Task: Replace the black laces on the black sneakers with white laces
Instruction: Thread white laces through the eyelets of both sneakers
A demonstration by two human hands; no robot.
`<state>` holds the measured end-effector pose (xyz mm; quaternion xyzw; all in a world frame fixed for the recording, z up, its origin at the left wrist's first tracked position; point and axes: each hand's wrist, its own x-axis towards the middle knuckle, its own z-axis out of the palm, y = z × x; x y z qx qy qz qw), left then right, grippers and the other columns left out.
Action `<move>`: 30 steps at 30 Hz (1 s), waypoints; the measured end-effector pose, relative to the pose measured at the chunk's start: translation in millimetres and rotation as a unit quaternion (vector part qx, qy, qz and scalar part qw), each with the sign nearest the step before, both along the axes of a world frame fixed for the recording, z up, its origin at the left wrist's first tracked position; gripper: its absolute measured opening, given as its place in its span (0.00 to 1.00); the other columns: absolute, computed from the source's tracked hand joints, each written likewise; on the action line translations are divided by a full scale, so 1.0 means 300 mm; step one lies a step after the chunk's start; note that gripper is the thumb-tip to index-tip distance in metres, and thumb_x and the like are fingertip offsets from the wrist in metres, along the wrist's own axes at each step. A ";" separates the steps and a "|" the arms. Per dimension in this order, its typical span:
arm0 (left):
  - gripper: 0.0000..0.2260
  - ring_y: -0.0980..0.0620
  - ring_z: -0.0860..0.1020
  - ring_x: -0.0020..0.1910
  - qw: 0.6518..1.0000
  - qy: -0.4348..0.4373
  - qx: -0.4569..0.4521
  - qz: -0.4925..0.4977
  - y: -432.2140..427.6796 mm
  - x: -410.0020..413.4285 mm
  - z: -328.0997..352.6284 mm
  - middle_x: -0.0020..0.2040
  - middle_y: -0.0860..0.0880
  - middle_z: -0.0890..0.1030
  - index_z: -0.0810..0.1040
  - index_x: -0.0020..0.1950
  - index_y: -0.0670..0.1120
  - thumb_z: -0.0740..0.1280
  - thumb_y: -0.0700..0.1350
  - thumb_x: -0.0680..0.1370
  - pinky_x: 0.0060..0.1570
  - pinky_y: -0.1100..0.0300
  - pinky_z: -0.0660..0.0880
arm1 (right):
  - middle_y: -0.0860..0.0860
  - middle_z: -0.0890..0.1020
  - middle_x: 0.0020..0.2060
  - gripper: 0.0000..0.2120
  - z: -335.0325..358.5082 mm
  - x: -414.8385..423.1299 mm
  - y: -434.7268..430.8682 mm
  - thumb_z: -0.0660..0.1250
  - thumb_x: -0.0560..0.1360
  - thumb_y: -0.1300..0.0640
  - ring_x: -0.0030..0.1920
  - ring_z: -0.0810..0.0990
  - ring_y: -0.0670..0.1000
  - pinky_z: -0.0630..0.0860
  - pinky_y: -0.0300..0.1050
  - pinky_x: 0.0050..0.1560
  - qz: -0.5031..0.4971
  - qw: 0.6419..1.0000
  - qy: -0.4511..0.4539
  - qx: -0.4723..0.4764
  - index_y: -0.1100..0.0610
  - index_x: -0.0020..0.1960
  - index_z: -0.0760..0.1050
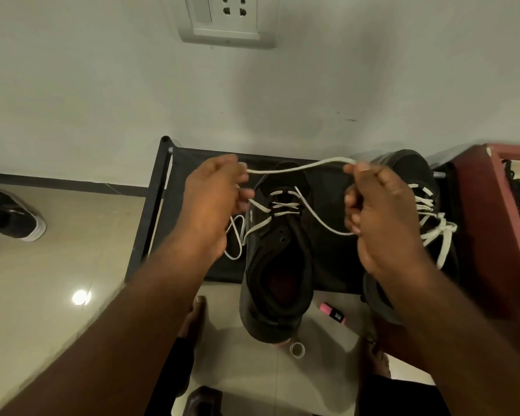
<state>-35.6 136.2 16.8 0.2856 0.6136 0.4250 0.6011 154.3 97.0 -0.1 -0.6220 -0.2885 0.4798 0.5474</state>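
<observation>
Black fabric shoe rack [155,205] sits against the wall with both black sneakers on it. The middle sneaker [278,265] points toe to the wall, heel hanging off the front edge, and its white lace [297,167] only runs through the eyelets nearest the toe so far. The right sneaker [415,166], half hidden behind an arm, is fully laced in white with a bow. The hands are apart, both gripping that same lace: left hand [213,202] pinches one end, right hand [382,217] holds the other, and a strand stretches between them above the toe. Down on the floor tiles there's a pink highlighter [333,314] and a little tape roll [297,349].
</observation>
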 end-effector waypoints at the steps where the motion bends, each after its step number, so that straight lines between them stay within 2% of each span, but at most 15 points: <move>1: 0.05 0.62 0.78 0.37 0.994 0.078 0.027 -0.064 -0.008 0.018 0.000 0.46 0.48 0.82 0.79 0.54 0.51 0.65 0.46 0.81 0.33 0.69 0.74 | 0.49 0.73 0.28 0.09 0.001 -0.006 -0.008 0.61 0.83 0.53 0.25 0.65 0.45 0.62 0.37 0.25 0.041 0.999 -0.034 0.006 0.54 0.51 0.79; 3: 0.06 0.65 0.76 0.32 0.972 0.139 0.068 -0.178 -0.030 0.056 0.007 0.39 0.54 0.82 0.81 0.51 0.54 0.66 0.52 0.80 0.31 0.70 0.71 | 0.47 0.74 0.28 0.09 0.000 -0.024 -0.018 0.63 0.82 0.55 0.27 0.69 0.43 0.66 0.35 0.28 0.150 0.980 -0.127 0.038 0.54 0.51 0.81; 5: 0.09 0.65 0.76 0.30 0.958 0.132 0.093 -0.238 -0.050 0.080 0.006 0.32 0.58 0.80 0.83 0.49 0.50 0.65 0.52 0.80 0.32 0.72 0.70 | 0.45 0.77 0.30 0.09 -0.007 -0.034 -0.022 0.63 0.82 0.58 0.30 0.73 0.43 0.69 0.32 0.32 0.260 0.935 -0.231 0.065 0.55 0.50 0.82; 8: 0.09 0.62 0.75 0.28 0.955 0.137 0.090 -0.248 -0.045 0.076 -0.009 0.29 0.54 0.80 0.84 0.48 0.43 0.67 0.47 0.80 0.32 0.70 0.71 | 0.49 0.80 0.34 0.09 -0.021 -0.036 -0.029 0.63 0.82 0.62 0.34 0.76 0.45 0.72 0.34 0.37 0.315 0.913 -0.250 0.065 0.58 0.50 0.81; 10: 0.07 0.55 0.78 0.32 0.967 0.113 0.071 -0.216 -0.027 0.065 -0.016 0.34 0.46 0.82 0.84 0.48 0.41 0.69 0.43 0.79 0.35 0.66 0.75 | 0.49 0.81 0.37 0.09 -0.021 -0.030 -0.026 0.62 0.82 0.63 0.33 0.76 0.43 0.71 0.33 0.36 0.299 0.930 -0.208 0.052 0.55 0.55 0.80; 13: 0.04 0.53 0.82 0.38 0.997 0.031 0.050 -0.050 0.008 0.028 -0.022 0.42 0.44 0.84 0.83 0.49 0.39 0.69 0.38 0.78 0.44 0.63 0.80 | 0.46 0.83 0.40 0.14 -0.028 0.002 -0.017 0.62 0.82 0.62 0.32 0.75 0.46 0.72 0.36 0.35 0.278 0.935 -0.218 0.018 0.50 0.64 0.76; 15: 0.05 0.53 0.84 0.44 0.996 -0.037 0.035 0.069 0.030 -0.008 -0.023 0.47 0.43 0.83 0.81 0.52 0.37 0.68 0.35 0.78 0.49 0.62 0.80 | 0.46 0.83 0.39 0.10 -0.045 0.027 -0.011 0.63 0.82 0.60 0.31 0.75 0.43 0.72 0.38 0.35 0.264 0.923 -0.278 -0.027 0.49 0.59 0.78; 17: 0.07 0.52 0.85 0.47 0.990 -0.059 0.029 0.127 0.046 -0.028 -0.029 0.51 0.42 0.82 0.80 0.55 0.36 0.67 0.33 0.78 0.50 0.62 0.80 | 0.48 0.82 0.34 0.07 -0.062 0.041 -0.011 0.64 0.82 0.55 0.28 0.75 0.40 0.70 0.38 0.35 0.218 0.924 -0.306 -0.074 0.51 0.50 0.80; 20: 0.15 0.52 0.83 0.53 0.992 -0.057 0.040 0.104 0.048 -0.032 -0.045 0.58 0.42 0.79 0.75 0.66 0.38 0.66 0.32 0.79 0.52 0.61 0.80 | 0.49 0.78 0.27 0.11 -0.061 0.037 -0.009 0.65 0.81 0.50 0.25 0.73 0.40 0.68 0.37 0.32 0.135 0.939 -0.302 -0.093 0.54 0.44 0.79; 21: 0.18 0.52 0.82 0.54 0.997 -0.010 0.048 0.059 0.043 -0.028 -0.052 0.59 0.44 0.78 0.73 0.69 0.41 0.66 0.35 0.79 0.52 0.59 0.81 | 0.48 0.76 0.27 0.11 -0.057 0.033 -0.006 0.64 0.82 0.50 0.24 0.71 0.41 0.67 0.36 0.30 0.095 0.958 -0.258 -0.085 0.54 0.45 0.79; 22: 0.19 0.52 0.82 0.53 0.994 0.087 0.061 -0.010 0.032 -0.018 -0.055 0.59 0.46 0.78 0.72 0.71 0.46 0.67 0.40 0.80 0.53 0.57 0.81 | 0.47 0.74 0.27 0.10 -0.053 0.031 -0.002 0.62 0.83 0.50 0.24 0.69 0.41 0.66 0.36 0.27 0.052 0.977 -0.191 -0.079 0.54 0.48 0.78; 24: 0.16 0.54 0.81 0.50 0.934 0.307 0.109 -0.147 -0.003 0.020 -0.058 0.58 0.50 0.79 0.77 0.66 0.52 0.68 0.52 0.79 0.53 0.55 0.80 | 0.47 0.74 0.28 0.09 -0.049 0.022 0.010 0.59 0.84 0.55 0.26 0.68 0.43 0.64 0.37 0.26 -0.013 0.995 -0.049 -0.087 0.54 0.55 0.77; 25: 0.15 0.56 0.80 0.49 0.900 0.371 0.131 -0.187 -0.025 0.046 -0.056 0.57 0.52 0.78 0.80 0.61 0.52 0.68 0.56 0.77 0.52 0.57 0.79 | 0.48 0.75 0.30 0.09 -0.048 0.017 0.013 0.57 0.84 0.58 0.27 0.69 0.43 0.65 0.38 0.26 -0.020 0.995 0.001 -0.099 0.54 0.58 0.76; 27: 0.15 0.58 0.76 0.49 0.860 0.423 0.148 -0.246 -0.068 0.096 -0.055 0.55 0.54 0.74 0.82 0.55 0.53 0.68 0.60 0.75 0.49 0.61 0.75 | 0.50 0.82 0.37 0.11 -0.051 0.004 0.013 0.57 0.83 0.62 0.32 0.76 0.45 0.71 0.40 0.31 0.006 0.992 0.048 -0.119 0.54 0.61 0.74; 30: 0.17 0.55 0.72 0.57 0.807 0.478 0.136 -0.320 -0.103 0.132 -0.071 0.59 0.52 0.71 0.80 0.58 0.53 0.68 0.61 0.75 0.54 0.57 0.74 | 0.51 0.87 0.42 0.08 -0.051 -0.007 0.001 0.56 0.85 0.55 0.38 0.83 0.48 0.76 0.43 0.38 0.047 0.990 0.040 -0.124 0.54 0.58 0.73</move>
